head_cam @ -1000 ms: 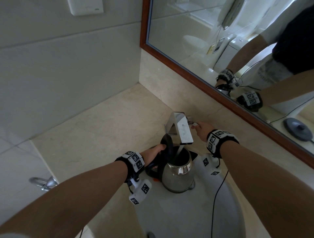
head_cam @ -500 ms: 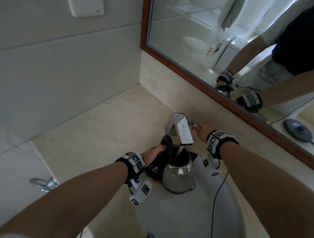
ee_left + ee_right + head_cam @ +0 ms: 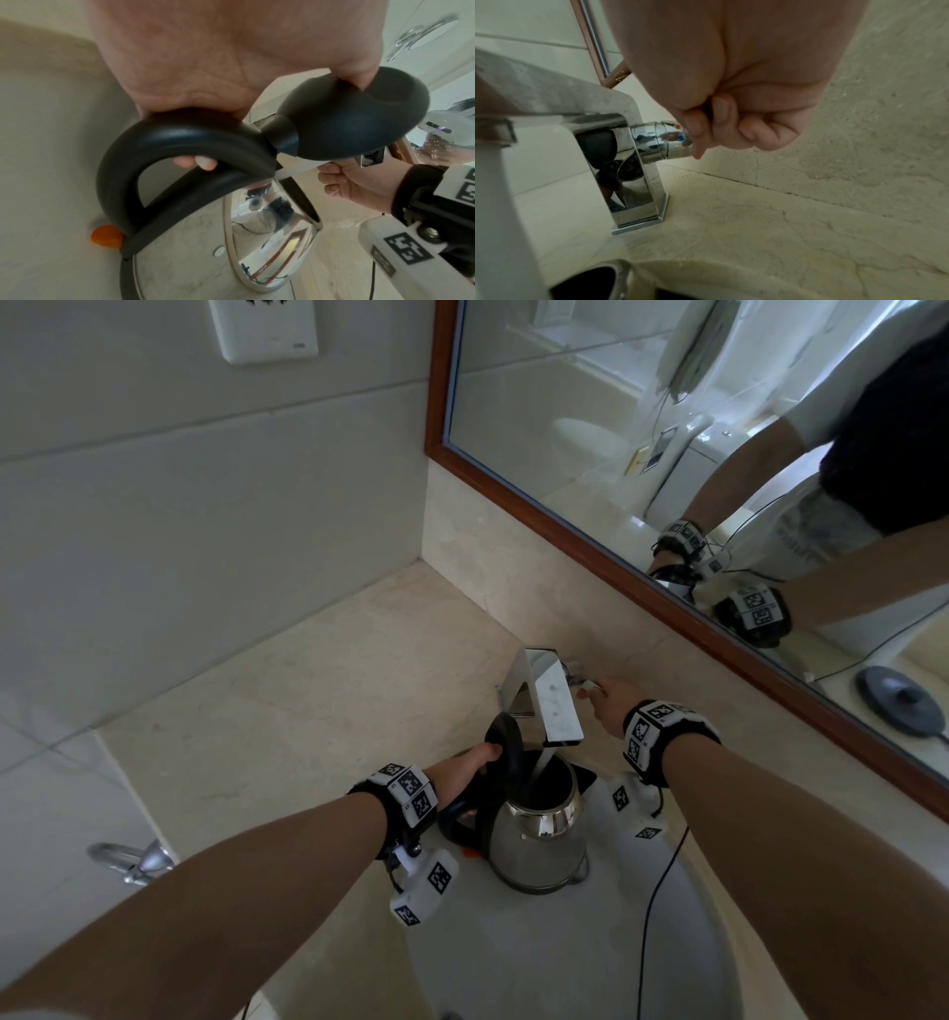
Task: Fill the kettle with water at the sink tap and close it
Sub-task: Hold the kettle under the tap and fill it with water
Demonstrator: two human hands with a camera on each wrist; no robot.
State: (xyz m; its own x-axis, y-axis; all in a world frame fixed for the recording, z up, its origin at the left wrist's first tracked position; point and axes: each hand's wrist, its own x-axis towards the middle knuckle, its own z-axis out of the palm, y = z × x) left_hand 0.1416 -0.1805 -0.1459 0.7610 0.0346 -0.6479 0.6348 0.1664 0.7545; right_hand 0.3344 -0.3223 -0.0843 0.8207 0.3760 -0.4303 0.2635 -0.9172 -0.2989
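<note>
A steel kettle (image 3: 542, 845) stands in the white sink (image 3: 539, 968) under the chrome tap (image 3: 552, 698). Water streams from the spout into the kettle's mouth. The black lid (image 3: 506, 744) stands hinged up. My left hand (image 3: 464, 775) grips the black handle (image 3: 180, 140), and its thumb touches the raised lid (image 3: 342, 121). My right hand (image 3: 608, 706) curls round the tap's side lever (image 3: 664, 140), which carries a red and a blue dot. The same hand shows in the left wrist view as a right hand (image 3: 359, 182) behind the lid.
A beige marble counter (image 3: 308, 711) surrounds the sink. A wood-framed mirror (image 3: 667, 454) hangs close behind the tap. The kettle's black base (image 3: 901, 701) appears in the mirror at the right. A chrome ring (image 3: 128, 860) is fixed to the left wall. A black cable (image 3: 652, 916) crosses the sink.
Nothing has visibly moved; both hands keep their holds and water keeps running into the kettle.
</note>
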